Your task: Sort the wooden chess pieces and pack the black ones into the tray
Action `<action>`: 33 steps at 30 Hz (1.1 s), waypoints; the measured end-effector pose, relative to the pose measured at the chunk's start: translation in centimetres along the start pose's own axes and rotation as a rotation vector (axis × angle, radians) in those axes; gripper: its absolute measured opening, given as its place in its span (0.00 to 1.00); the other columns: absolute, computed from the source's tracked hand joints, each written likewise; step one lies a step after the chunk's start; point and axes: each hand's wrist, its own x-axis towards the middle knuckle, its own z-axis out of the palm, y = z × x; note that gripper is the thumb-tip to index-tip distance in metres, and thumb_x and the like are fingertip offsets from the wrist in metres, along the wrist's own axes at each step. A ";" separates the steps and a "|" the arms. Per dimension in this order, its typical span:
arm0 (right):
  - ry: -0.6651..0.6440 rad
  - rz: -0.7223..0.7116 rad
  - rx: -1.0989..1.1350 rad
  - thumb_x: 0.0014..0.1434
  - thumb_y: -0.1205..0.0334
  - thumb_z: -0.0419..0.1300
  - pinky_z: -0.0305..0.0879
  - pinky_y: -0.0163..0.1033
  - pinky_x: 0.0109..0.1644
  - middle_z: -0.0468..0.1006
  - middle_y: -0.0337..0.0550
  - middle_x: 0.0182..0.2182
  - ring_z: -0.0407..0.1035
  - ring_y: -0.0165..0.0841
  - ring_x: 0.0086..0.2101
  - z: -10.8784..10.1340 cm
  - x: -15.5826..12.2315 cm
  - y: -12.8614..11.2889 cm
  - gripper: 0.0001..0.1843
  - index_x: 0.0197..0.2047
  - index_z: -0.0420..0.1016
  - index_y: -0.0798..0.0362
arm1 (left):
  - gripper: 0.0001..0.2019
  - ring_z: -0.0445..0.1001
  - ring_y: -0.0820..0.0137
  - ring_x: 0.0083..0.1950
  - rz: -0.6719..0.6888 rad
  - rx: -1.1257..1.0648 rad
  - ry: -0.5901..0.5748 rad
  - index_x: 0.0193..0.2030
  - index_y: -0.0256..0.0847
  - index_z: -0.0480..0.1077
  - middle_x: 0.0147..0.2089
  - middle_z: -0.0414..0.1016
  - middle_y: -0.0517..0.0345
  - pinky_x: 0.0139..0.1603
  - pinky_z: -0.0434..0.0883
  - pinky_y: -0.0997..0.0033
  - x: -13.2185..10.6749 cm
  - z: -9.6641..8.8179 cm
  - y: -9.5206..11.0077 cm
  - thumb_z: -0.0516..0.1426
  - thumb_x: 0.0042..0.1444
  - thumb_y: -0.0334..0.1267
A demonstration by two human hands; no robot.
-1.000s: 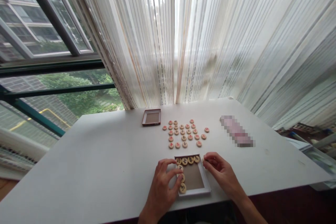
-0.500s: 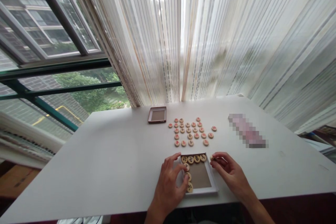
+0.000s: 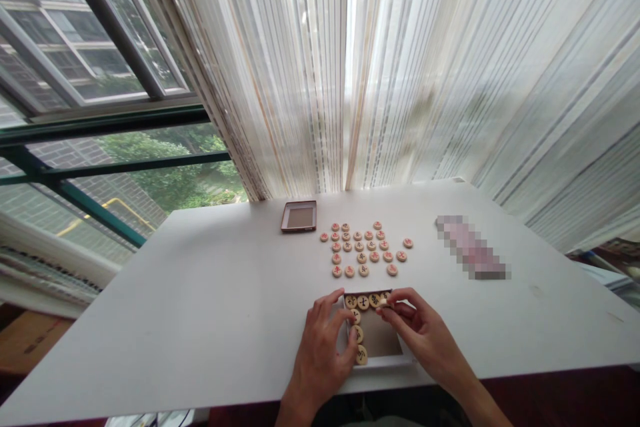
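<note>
A shallow square box (image 3: 384, 339) lies near the table's front edge, with round wooden Chinese chess pieces along its far and left sides. My left hand (image 3: 325, 340) grips the box's left side. Its index finger and thumb are curled inside, against pieces in the left column, such as the lower-left piece (image 3: 361, 355). Over the box's far right part, my right hand (image 3: 425, 330) is closed in a pinch on a chess piece (image 3: 384, 303), tilted on edge. Its marking cannot be read. The fingers partly cover the piece at the far right corner.
Several chess pieces with red or dark characters, such as the piece (image 3: 361, 257), lie spread beyond the box. Farther back rests a box lid or second tray (image 3: 300, 217). A blurred pink object (image 3: 470, 247) lies at the right. Curtains (image 3: 320, 113) hang behind the table (image 3: 200, 320).
My right hand has moved left with the chess piece, from beside the box's right wall to over its inside. My left hand has stayed in place.
</note>
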 end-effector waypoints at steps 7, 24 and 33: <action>-0.039 -0.030 -0.075 0.64 0.55 0.61 0.73 0.39 0.49 0.80 0.44 0.42 0.77 0.37 0.43 0.9 0.1 -0.9 0.11 0.47 0.69 0.48 | 0.16 0.62 0.55 0.67 0.024 -0.005 -0.044 0.53 0.48 0.70 0.68 0.60 0.51 0.63 0.66 0.47 -0.1 -0.6 0.4 0.59 0.58 0.35; -0.013 -0.021 -0.057 0.62 0.51 0.63 0.74 0.43 0.52 0.80 0.48 0.44 0.77 0.40 0.45 0.6 0.3 -0.7 0.15 0.47 0.72 0.50 | 0.18 0.64 0.52 0.65 0.030 0.019 -0.037 0.51 0.47 0.71 0.68 0.62 0.51 0.61 0.68 0.47 0.1 -0.8 0.7 0.59 0.52 0.29; -0.004 -0.070 -0.128 0.62 0.53 0.63 0.73 0.40 0.49 0.79 0.44 0.41 0.76 0.37 0.43 0.3 0.3 -0.7 0.12 0.45 0.74 0.50 | 0.20 0.63 0.55 0.65 0.013 0.023 -0.058 0.52 0.47 0.70 0.68 0.62 0.52 0.62 0.67 0.48 0.1 -0.6 0.8 0.58 0.52 0.29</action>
